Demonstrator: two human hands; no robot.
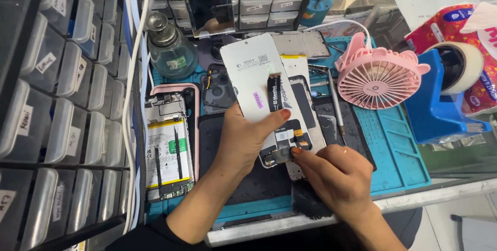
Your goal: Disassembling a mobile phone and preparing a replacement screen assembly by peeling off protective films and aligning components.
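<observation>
- Phone screen panel (259,80), white back upward with a black flex cable, is held tilted above the blue work mat (393,152), over a bare phone frame (310,111).
- Clear parts drawers (57,101) line the left side and the back; their contents cannot be made out.
- Opened phone (168,142) in a pink case lies left, battery exposed; a glass liquid bottle (171,49) stands behind it.
- Pink fan (378,77) and blue tape dispenser (440,101) stand right, well clear of the hands.
- Left hand (243,142) grips the panel's lower edge, thumb on its back.
- Right hand (336,173) pinches the cable's connector end at the panel's lower corner.
</observation>
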